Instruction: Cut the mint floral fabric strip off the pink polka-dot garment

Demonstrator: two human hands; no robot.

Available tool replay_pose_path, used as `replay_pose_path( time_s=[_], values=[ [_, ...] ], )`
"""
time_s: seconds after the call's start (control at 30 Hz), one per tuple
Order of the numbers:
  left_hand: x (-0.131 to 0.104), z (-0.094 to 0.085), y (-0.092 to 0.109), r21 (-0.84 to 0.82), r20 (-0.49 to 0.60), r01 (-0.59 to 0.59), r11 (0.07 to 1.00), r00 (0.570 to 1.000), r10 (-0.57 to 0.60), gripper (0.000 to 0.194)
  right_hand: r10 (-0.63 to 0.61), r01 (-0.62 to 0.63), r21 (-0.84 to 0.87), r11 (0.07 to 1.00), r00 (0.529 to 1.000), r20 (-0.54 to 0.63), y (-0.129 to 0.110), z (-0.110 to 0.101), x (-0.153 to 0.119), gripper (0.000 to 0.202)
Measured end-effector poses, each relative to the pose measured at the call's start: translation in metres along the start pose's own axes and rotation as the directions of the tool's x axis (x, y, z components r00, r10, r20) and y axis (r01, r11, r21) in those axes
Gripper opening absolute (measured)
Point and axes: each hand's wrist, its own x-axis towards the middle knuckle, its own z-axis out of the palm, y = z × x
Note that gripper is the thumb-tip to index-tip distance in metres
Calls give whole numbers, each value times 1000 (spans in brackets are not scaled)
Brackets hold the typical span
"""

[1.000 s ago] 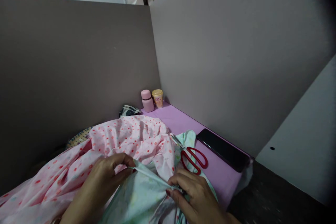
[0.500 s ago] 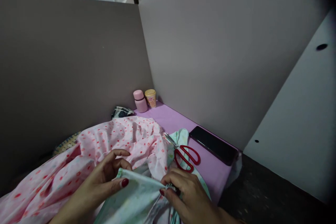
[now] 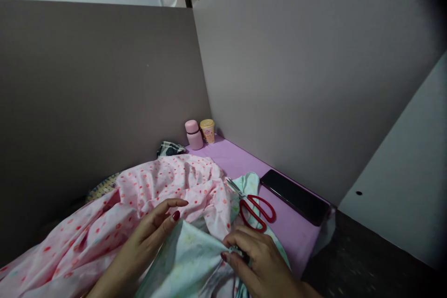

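Observation:
A pale green patterned cloth [image 3: 190, 251] is bunched in front of me, with one edge pulled taut. My right hand [image 3: 256, 260] pinches a gathered bit of that edge between thumb and forefinger; a small dark thing beside the pinch is too hidden to name. At the cloth's upper left corner, my left hand [image 3: 150, 237] has its fingers stretched out and thumb raised, apparently not gripping it. Beyond my right hand, red-handled scissors [image 3: 246, 197] lie on another part of the green cloth. Pink cloth with red spots [image 3: 150, 195] spreads behind and left of my hands.
On the purple table cover [image 3: 240, 158] rests a black phone [image 3: 295, 196]. A pink flask [image 3: 194, 136] and a yellow-lidded cup [image 3: 208, 131] stand in the far corner, near a checked cloth [image 3: 170, 149]. A woven basket [image 3: 101, 189] shows at left. Grey panels [image 3: 296, 79] enclose the table.
My left thumb has lifted from the cloth's edge, and its fingers have straightened. The corner now stands up as a fold. My right hand keeps its pinch; the view has shifted slightly.

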Motion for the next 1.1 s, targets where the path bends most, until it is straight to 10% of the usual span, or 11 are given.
replay_pose_path(
  time_s=[0.17, 0.37, 0.5, 0.67, 0.9, 1.1],
  values=[
    [9, -7, -26, 47, 163, 1, 999, 987, -9, 36, 7, -7, 1, 1000, 1000, 9, 2, 1, -1, 10],
    [14, -7, -34, 284, 94, -258, 923, 966, 241, 31, 38, -39, 32, 999, 999, 10, 0, 1, 1, 10],
    [10, -3, -26, -1, 5, -110, 994, 994, 110, 41, 75, -75, 73, 995, 997, 3, 0, 3, 2, 8],
    [15, -4, -35, -225, 162, 12, 974, 987, 25, 55, 103, -103, 92, 990, 995, 4, 1, 4, 2, 6],
    [15, 2, -41, -297, -28, 84, 951, 995, -97, 49, 145, -146, 113, 983, 989, 17, 0, 5, 2, 4],
    [5, 21, -37, -142, -232, -82, 986, 972, 48, 41, 249, -256, 177, 950, 967, 61, -1, 8, 5, 4]
  ],
)
